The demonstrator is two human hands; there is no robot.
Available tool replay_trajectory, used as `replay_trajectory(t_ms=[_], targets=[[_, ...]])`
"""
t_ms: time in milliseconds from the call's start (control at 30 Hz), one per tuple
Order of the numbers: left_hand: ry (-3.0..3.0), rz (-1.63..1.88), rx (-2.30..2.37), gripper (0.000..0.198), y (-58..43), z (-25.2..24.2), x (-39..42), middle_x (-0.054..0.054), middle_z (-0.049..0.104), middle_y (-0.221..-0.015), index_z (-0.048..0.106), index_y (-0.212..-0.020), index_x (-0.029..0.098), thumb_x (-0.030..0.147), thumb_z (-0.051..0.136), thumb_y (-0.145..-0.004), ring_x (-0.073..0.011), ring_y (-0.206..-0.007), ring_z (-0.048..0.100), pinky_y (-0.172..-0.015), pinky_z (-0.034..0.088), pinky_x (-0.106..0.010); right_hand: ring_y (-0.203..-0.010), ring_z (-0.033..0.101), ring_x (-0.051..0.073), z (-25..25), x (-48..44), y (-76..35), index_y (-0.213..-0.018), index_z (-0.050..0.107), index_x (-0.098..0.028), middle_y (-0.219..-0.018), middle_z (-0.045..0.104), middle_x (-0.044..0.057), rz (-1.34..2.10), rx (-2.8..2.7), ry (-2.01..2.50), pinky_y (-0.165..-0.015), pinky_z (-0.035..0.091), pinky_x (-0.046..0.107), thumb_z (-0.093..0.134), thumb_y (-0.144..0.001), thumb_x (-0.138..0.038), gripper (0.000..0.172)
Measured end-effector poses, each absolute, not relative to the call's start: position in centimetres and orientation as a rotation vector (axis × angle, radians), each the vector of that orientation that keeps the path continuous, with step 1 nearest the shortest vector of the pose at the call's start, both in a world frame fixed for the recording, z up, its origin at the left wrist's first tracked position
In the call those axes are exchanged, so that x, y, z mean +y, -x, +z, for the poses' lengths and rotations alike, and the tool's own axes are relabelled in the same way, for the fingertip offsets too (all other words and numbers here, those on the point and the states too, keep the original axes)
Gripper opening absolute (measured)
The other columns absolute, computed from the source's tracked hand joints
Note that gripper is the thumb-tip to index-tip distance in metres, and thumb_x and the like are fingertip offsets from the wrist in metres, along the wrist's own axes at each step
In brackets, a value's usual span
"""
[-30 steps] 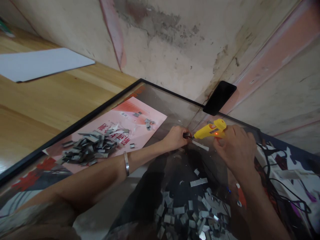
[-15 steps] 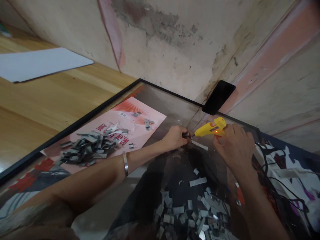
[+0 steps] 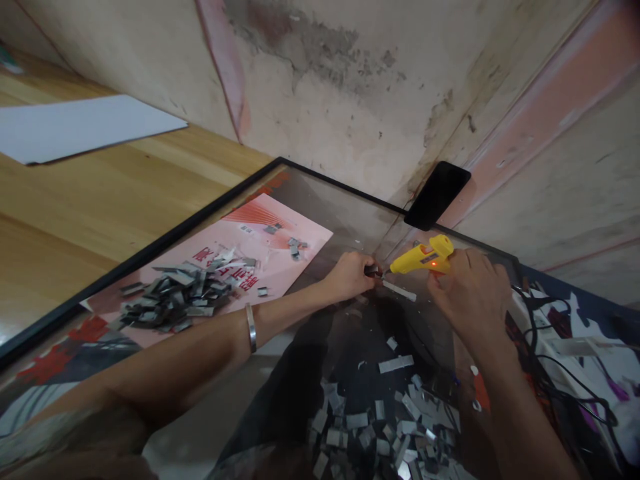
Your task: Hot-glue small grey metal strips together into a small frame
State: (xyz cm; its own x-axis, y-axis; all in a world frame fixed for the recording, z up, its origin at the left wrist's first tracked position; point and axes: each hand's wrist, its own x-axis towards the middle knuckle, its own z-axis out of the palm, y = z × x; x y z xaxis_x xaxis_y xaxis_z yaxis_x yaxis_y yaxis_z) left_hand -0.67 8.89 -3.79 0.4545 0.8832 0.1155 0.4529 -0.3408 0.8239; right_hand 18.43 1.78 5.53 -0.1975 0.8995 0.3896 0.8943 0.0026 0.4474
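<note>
A yellow hot glue gun [image 3: 421,256] with a lit orange light is gripped by my right hand [image 3: 473,287]. Its nozzle points left and reaches the fingertips of my left hand [image 3: 353,275]. Those fingers pinch a small dark grey strip piece [image 3: 371,269], mostly hidden by them. Just below the nozzle a pale narrow strip [image 3: 400,291] lies on the glossy dark tabletop. Many cut grey pieces [image 3: 385,430] are scattered nearer to me, and a heap of dark grey pieces [image 3: 175,293] rests on a pink printed sheet [image 3: 305,233] at the left.
A black phone [image 3: 438,195] leans at the table's back edge against the stained wall [image 3: 325,107]. Black cables [image 3: 533,327] and a white container [image 3: 575,347] with scraps crowd the right side. White paper [image 3: 90,127] lies on a wooden surface [image 3: 125,180] at the back left.
Almost nothing differs. The glue gun has shifted very slightly, its nozzle still at my left fingertips.
</note>
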Motion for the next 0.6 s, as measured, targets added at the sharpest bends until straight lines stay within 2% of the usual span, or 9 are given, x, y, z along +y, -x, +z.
replay_trajectory(t_ms=[600], targets=[[-1.958,0.718,1.121,0.025,0.64,-3.70,8.83,0.001,0.063,-0.064,0.073,-0.088,0.014,0.028,0.068,-0.068,-0.0101,-0.058,0.053,-0.055,0.037,-0.020,-0.082,0.051,0.027,5.68,1.71,-18.45,-0.091,0.051,-0.016,-0.085,0.059,0.012,1.011,2.231,-1.992,-0.069,0.029,0.036,0.048,-0.082,-0.035,0.021]])
